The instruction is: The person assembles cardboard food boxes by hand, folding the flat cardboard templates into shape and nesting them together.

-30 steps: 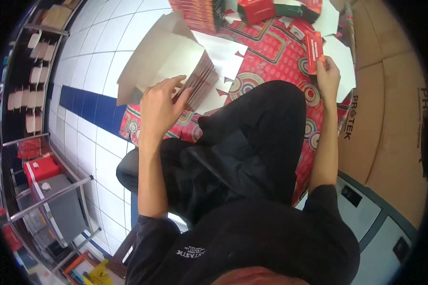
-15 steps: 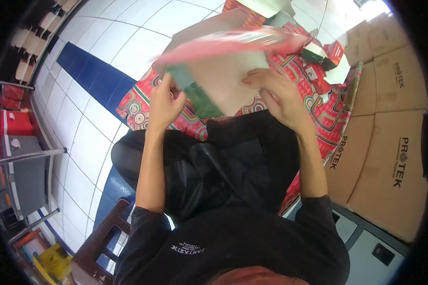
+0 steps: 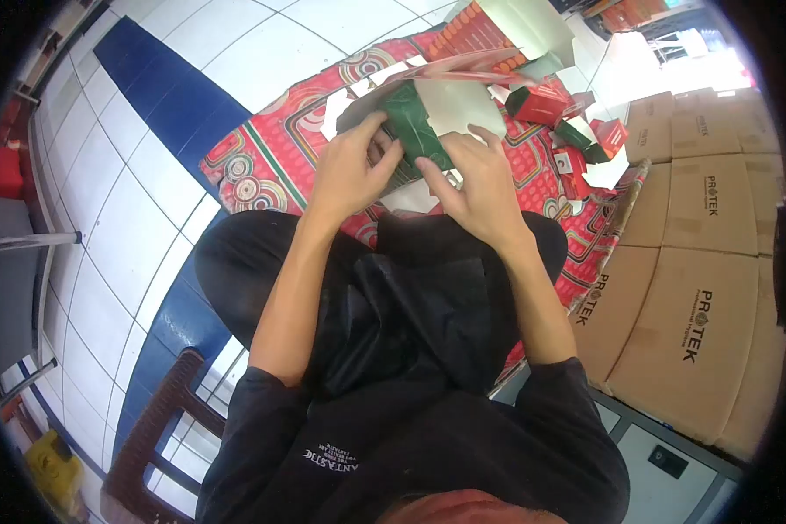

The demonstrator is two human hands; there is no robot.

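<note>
A partly folded printed carton point(image 3: 417, 127) stands in front of my crossed legs, with a green panel facing me, a pale inner side and a reddish panel along the top. My left hand point(image 3: 351, 168) is at its left part, fingers curled over the edge by the green panel and thumb bent inward. At the lower right corner of that panel, my right hand point(image 3: 479, 185) pinches the carton, its thumb against the green face. The fingertips of my left hand are partly hidden behind the board.
A red patterned mat point(image 3: 279, 162) lies under the carton. Several small red and green cartons point(image 3: 540, 103) and a larger open carton point(image 3: 526, 35) lie beyond, toward the right. Brown boxes point(image 3: 707, 205) are stacked at my right. A brown plastic stool point(image 3: 162, 428) stands at lower left.
The wide carton sheet, blurred by motion before, is now folded more compactly, with the green panel facing me. Both hands have come closer together. The view has shifted slightly.
</note>
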